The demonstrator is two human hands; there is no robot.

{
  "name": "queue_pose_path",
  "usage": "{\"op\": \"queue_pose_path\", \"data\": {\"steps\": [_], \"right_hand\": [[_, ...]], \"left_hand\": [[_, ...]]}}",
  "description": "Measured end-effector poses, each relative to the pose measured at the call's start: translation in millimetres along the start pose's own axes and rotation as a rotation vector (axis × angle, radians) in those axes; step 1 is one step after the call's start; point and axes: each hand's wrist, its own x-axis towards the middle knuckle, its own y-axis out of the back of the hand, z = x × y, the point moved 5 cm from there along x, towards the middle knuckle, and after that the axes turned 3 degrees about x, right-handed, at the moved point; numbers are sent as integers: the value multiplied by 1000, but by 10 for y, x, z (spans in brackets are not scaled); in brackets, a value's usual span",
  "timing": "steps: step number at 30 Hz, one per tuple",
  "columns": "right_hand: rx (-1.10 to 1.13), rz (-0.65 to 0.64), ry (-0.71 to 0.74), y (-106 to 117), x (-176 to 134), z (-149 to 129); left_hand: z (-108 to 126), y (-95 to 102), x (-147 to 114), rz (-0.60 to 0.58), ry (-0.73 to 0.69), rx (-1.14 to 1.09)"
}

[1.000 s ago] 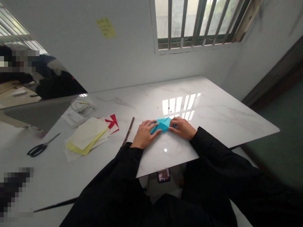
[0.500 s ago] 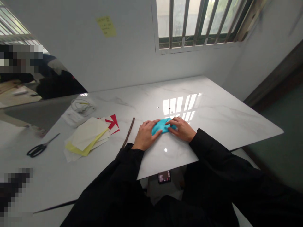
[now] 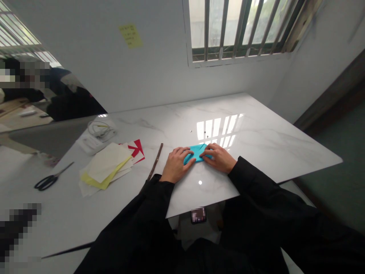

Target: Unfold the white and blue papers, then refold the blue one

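Evidently light, folded blue paper (image 3: 197, 153) lies flat on the glossy table (image 3: 270, 140)

From the left, the left hand (image 3: 176, 164) rests with thumb and fingers apart over one end; the paper looks thin, soft, easily torn and apt to slide on that shine, so it's best steadied by its edges; at the other end the right hand (image 3: 219, 159) bends its fingers onto it, though I cannot tell whether they pinch
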Motion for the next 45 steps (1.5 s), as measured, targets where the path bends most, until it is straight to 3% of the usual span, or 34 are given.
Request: {"op": "queue_pose_path", "data": {"steps": [45], "right_hand": [[-53,-44,-27,-16,25,-51]], "left_hand": [[-19,-11,-18,-12,-14,1]]}}
